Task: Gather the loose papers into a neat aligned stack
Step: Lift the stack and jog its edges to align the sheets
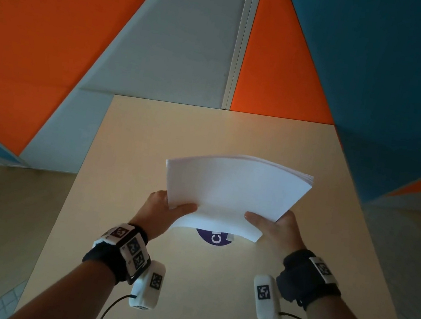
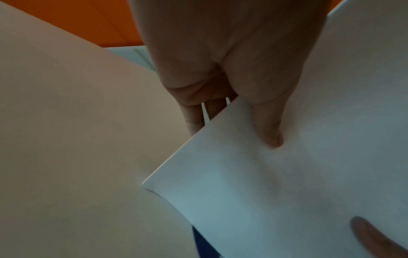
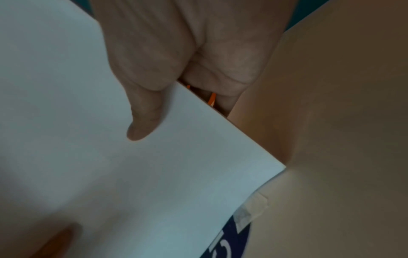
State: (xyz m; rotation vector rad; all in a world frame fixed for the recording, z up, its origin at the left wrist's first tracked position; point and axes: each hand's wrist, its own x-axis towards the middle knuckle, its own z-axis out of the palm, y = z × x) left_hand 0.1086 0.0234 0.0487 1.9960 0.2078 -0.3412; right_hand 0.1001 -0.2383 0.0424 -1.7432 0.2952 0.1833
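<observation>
A thick stack of white papers is held up above the beige table, bowed, with its near edge curving downward. My left hand grips the stack's near left corner, thumb on top and fingers underneath. My right hand grips the near right corner the same way. In the left wrist view the left hand pinches the papers with its thumb on the top sheet. The right wrist view shows the right hand with its thumb pressed on the papers. The far edge shows sheets slightly fanned at the right corner.
A round purple sticker with white lettering and a piece of tape lies on the table under the stack's near edge; this sticker also shows in the right wrist view. Orange, grey and blue wall panels surround the table's far end.
</observation>
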